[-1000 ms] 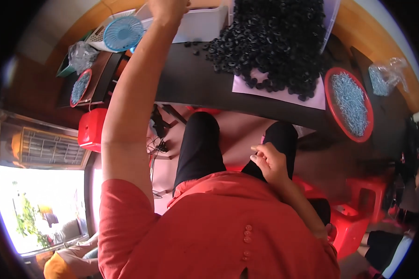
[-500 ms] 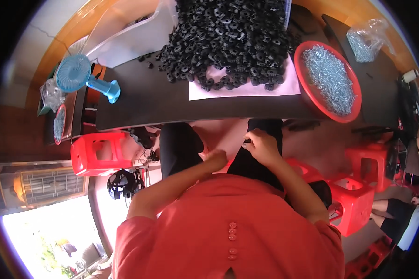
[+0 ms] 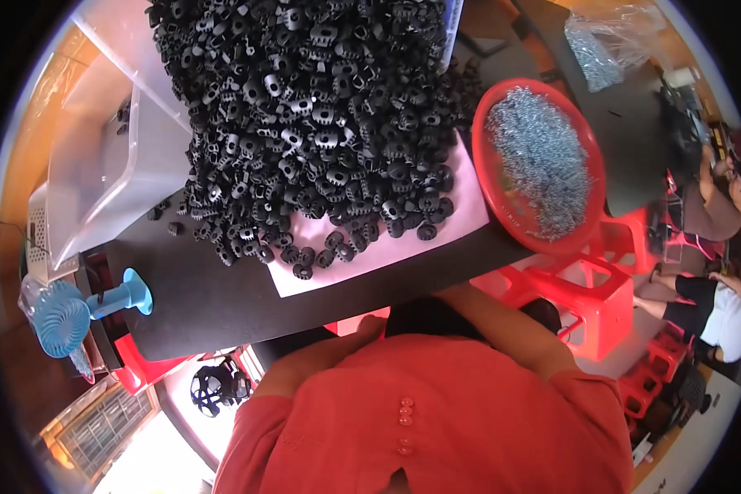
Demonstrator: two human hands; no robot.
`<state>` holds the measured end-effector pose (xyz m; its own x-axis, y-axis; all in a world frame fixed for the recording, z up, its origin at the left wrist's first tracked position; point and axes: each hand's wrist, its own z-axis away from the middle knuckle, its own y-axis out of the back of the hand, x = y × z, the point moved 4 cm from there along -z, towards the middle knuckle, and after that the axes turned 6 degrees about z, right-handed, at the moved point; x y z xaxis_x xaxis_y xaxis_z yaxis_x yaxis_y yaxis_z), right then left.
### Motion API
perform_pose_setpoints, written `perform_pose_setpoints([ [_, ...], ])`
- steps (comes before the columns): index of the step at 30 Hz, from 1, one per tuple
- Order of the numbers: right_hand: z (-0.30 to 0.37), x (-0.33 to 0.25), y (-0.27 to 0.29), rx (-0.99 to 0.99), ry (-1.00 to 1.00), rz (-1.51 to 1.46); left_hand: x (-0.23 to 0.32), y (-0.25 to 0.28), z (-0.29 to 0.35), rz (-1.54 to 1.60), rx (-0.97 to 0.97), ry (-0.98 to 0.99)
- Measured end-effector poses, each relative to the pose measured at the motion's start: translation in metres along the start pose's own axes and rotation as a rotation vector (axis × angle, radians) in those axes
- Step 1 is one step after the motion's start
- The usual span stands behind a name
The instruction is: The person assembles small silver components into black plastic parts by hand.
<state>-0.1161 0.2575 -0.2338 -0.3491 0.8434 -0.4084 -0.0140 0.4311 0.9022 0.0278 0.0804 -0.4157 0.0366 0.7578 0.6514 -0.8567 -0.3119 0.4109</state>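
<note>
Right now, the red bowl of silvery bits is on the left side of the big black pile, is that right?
Not the left: the head view shows the red bowl of silvery bits on the right side of the big black pile.

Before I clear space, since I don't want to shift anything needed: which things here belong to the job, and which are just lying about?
Likely the job's:
- black plastic pieces, heaped
- pink sheet beneath some of them
- silvery metal pieces
- red tray holding those

Probably just about:
- blue fan
- red stools
</note>
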Motion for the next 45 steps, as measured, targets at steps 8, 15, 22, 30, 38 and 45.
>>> perform_pose_setpoints([
  [8, -0.020, 0.012, -0.003, 0.095, 0.124, 0.277, -0.063, -0.009, -0.073, 0.380, 0.093, 0.114],
  [15, -0.037, -0.004, 0.019, 0.069, 0.172, -0.162, -0.040, 0.064, -0.048, -0.350, 0.180, -0.078],
  [22, -0.013, -0.094, 0.149, 0.429, 0.427, -0.267, 0.034, 0.172, 0.053, -0.032, 0.562, -0.098],
  [30, -0.016, -0.059, 0.271, 0.796, 0.249, 0.343, 0.064, 0.187, 0.119, 0.500, 0.789, -0.045],
  [38, -0.028, -0.037, 0.265, 0.604, 0.208, -0.131, 0.081, 0.178, 0.119, 0.480, 0.662, -0.065],
  [45, -0.066, -0.024, 0.284, 0.317, 0.312, 0.424, 0.063, 0.174, 0.120, 0.617, 0.734, -0.050],
])
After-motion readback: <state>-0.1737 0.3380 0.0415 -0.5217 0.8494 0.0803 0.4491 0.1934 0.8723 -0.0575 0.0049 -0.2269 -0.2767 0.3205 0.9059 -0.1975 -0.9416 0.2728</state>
